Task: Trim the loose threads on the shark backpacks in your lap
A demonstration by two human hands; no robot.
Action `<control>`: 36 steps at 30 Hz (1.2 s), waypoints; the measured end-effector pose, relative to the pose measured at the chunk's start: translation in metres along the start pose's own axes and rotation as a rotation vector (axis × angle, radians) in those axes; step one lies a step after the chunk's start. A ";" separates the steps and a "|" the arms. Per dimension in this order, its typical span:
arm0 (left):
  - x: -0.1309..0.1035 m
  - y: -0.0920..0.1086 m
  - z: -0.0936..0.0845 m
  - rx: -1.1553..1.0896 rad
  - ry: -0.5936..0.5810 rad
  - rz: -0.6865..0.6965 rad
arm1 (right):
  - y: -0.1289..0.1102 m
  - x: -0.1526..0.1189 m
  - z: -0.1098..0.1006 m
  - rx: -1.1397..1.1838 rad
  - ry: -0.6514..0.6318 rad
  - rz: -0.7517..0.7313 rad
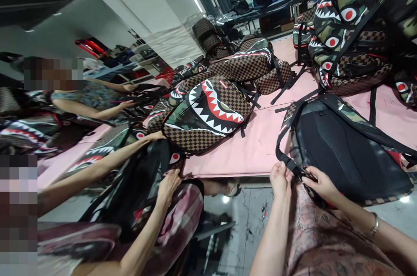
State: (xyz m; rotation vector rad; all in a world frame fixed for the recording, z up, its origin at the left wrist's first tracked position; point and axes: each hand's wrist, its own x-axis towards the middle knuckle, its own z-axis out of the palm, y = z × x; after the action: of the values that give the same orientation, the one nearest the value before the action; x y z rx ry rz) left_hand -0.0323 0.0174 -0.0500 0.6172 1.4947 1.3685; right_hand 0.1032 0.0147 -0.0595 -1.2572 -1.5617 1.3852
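A backpack (339,150) lies with its black padded back facing up, partly on the pink table and partly over my lap. My left hand (281,178) pinches the lower part of its black shoulder strap (288,163), near a buckle. To the right, my right hand (321,182) has its thumb and fingers closed on the strap's lower end beside the bag's edge. A silver bangle sits on my right wrist.
A checkered backpack with a shark-mouth print (208,115) lies on the pink table (224,161). More backpacks are stacked at the right (352,50). At my left, a person's hands hold another backpack (130,189); another person works farther back.
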 end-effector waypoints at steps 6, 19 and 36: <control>-0.012 -0.003 0.027 -0.282 -0.047 -0.066 | -0.006 -0.003 -0.006 0.264 0.084 0.059; -0.031 0.022 -0.026 0.845 -0.127 0.983 | 0.002 0.002 0.012 0.107 0.069 -0.067; -0.028 0.025 -0.025 1.187 -0.417 0.911 | -0.005 -0.005 0.002 -0.038 0.019 -0.042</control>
State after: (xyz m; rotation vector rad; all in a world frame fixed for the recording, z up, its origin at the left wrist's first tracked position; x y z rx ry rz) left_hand -0.0497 -0.0121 -0.0203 2.3758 1.6100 0.6684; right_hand 0.1019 0.0091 -0.0544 -1.2496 -1.5991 1.3200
